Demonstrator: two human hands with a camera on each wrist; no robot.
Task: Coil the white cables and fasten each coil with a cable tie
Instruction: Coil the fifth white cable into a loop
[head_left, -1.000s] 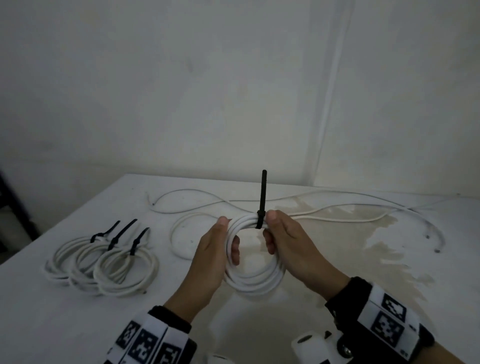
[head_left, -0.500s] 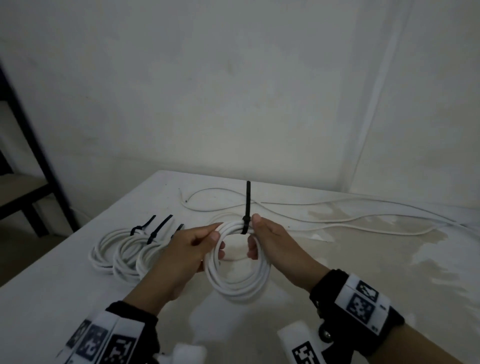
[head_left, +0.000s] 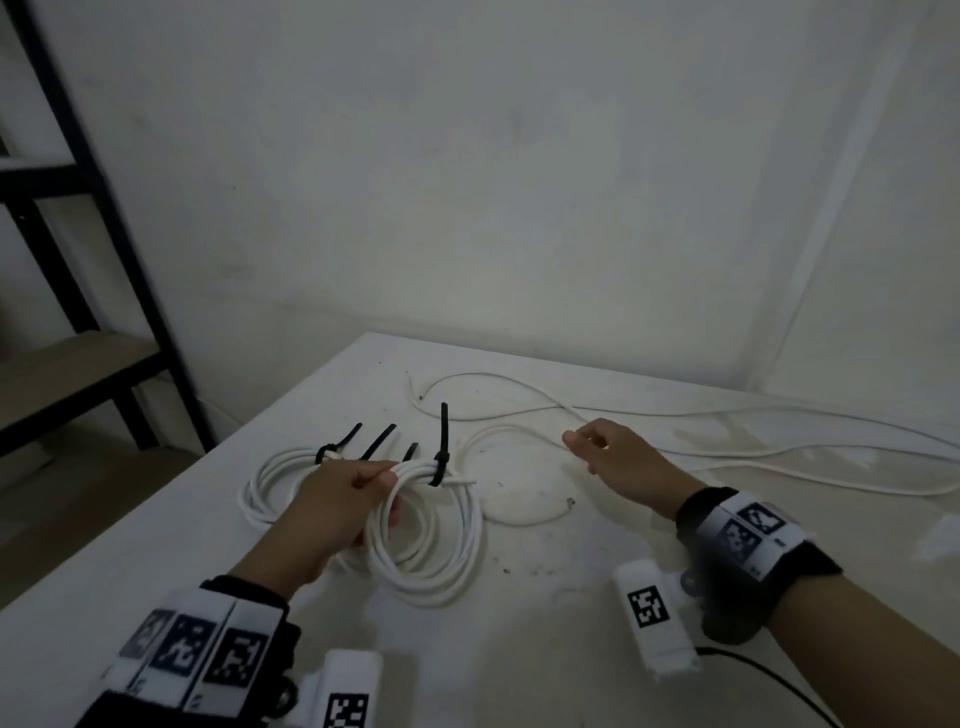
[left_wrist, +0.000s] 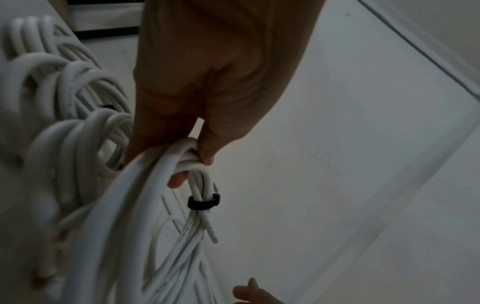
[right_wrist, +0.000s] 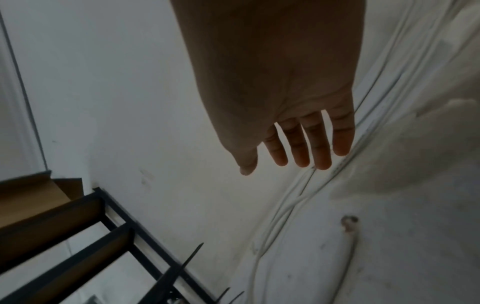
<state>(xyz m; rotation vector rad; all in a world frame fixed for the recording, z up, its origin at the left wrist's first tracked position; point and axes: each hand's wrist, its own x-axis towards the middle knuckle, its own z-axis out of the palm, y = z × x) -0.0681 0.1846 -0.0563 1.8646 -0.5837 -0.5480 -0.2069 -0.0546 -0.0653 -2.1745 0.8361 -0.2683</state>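
My left hand (head_left: 358, 499) grips the top of a white cable coil (head_left: 431, 561), bound by a black cable tie (head_left: 441, 457) whose tail stands up. The left wrist view shows the fingers (left_wrist: 205, 148) curled round the coil's strands (left_wrist: 155, 205) just above the tie (left_wrist: 203, 202). The coil hangs low over the table, beside several tied coils (head_left: 275, 483) lying to its left. My right hand (head_left: 602, 452) hovers empty to the right with straight fingers (right_wrist: 298, 144), over loose white cable (head_left: 675, 415) on the table.
The white table (head_left: 571, 649) is stained at the right. Loose cables run along its far side to the right edge. A dark metal shelf rack (head_left: 78, 218) stands left of the table, against the white wall.
My right hand has let go of the tie and moved away to the right. The left hand has carried the tied coil left and down, toward the tied coils.
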